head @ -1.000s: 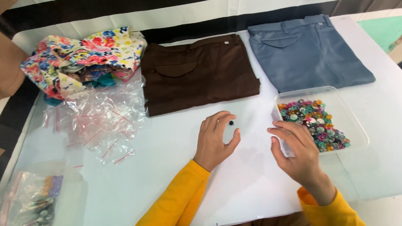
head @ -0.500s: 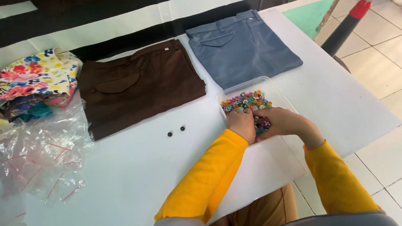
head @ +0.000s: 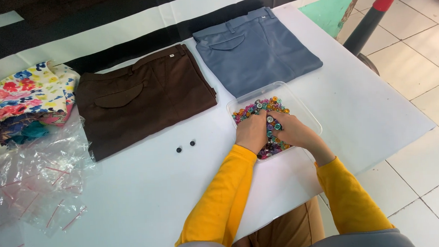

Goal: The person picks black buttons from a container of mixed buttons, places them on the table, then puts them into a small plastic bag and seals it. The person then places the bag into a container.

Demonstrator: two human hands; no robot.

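Both my hands are down in the clear plastic tray (head: 305, 116) of mixed coloured buttons (head: 273, 106), right of centre in the frame. My left hand (head: 252, 132) lies knuckles-up with its fingers curled into the pile; my right hand (head: 293, 131) rests beside it, fingertips meeting the left over the buttons. Whether either has pinched one I cannot tell, since the fingertips are buried.

The risk I judge: the tray is light and sits near the table's front edge, so a push could slide it or spill buttons to the tiled floor (head: 414, 60).

The tray's long axis runs from lower left to upper right, towards the folded grey-blue trousers (head: 256, 50). Left of it lie two small black buttons (head: 185, 146) below the brown trousers (head: 142, 99).
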